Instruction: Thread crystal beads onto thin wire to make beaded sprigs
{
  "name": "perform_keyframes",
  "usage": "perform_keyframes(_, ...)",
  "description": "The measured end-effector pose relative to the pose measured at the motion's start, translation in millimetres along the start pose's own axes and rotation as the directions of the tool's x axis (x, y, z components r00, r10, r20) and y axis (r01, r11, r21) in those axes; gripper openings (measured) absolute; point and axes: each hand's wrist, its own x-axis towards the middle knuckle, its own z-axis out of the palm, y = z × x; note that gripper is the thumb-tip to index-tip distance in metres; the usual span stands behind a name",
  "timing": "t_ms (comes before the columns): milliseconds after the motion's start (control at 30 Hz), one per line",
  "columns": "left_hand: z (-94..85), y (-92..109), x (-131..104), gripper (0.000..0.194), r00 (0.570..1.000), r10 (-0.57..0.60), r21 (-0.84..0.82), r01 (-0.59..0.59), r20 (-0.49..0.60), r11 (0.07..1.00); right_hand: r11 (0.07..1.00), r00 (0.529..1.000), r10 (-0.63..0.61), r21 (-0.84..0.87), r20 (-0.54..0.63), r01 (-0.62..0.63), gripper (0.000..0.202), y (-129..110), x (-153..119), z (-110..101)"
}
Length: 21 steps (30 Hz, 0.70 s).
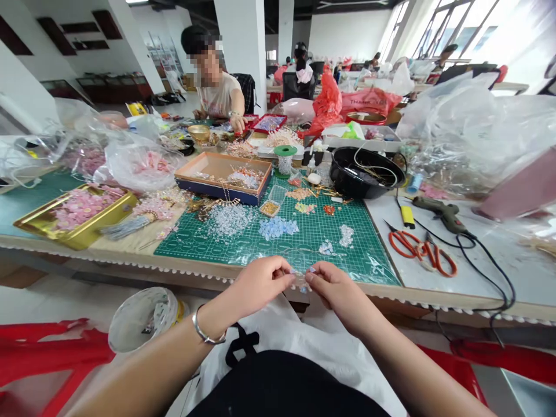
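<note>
My left hand (262, 282) and my right hand (334, 285) meet at the table's front edge, each with thumb and fingers pinched together. Between them runs a small strand of clear and pale blue beads (303, 288), held at both ends. Just beyond, on the green cutting mat (260, 255), lie small clusters of clear and bluish beads (325, 248). Farther back are a pile of blue flower pieces (278, 228), a heap of clear beads (228, 221) and a small box of gold beads (270, 208).
Orange-handled scissors (403, 243), pliers (439, 259) and a glue gun (441, 213) with a trailing cable lie at right. A black bowl (365, 176), a bead tray (223, 171) and a gold tin (82, 217) stand farther back. Across the table, a person (219, 92) reaches toward red trays.
</note>
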Motion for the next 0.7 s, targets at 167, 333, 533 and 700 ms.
perform_keyframes(167, -40.5, -42.9, -7.8, 0.024, 0.983, -0.035, 0.199, 0.071, -0.18, 0.977, 0.983, 1.0, 0.006, -0.183, -0.003, -0.006, 0.028, -6.8, 42.1, -4.4)
perform_keyframes(333, -77.3, -97.1, -15.7, 0.027, 0.934, -0.101, 0.305, 0.212, -0.342, 0.929, 0.913, 0.999, 0.039, -0.406, -0.006, -0.038, 0.029, -7.3, 80.5, -3.2)
perform_keyframes(533, -86.1, -125.5, -4.3, 0.023, 0.928, -0.035, 0.391, 0.19, -0.371, 0.9, 0.731, 0.998, -0.03, -0.682, -0.063, -0.021, 0.021, -12.2, 101.9, 9.9)
perform_keyframes(700, -79.6, -138.0, 5.0, 0.018, 0.943, -0.001, 0.378, 0.134, -0.332, 0.916, 0.526, 0.97, -0.239, -0.845, -0.038, 0.097, 0.02, -32.1, 101.7, 18.5)
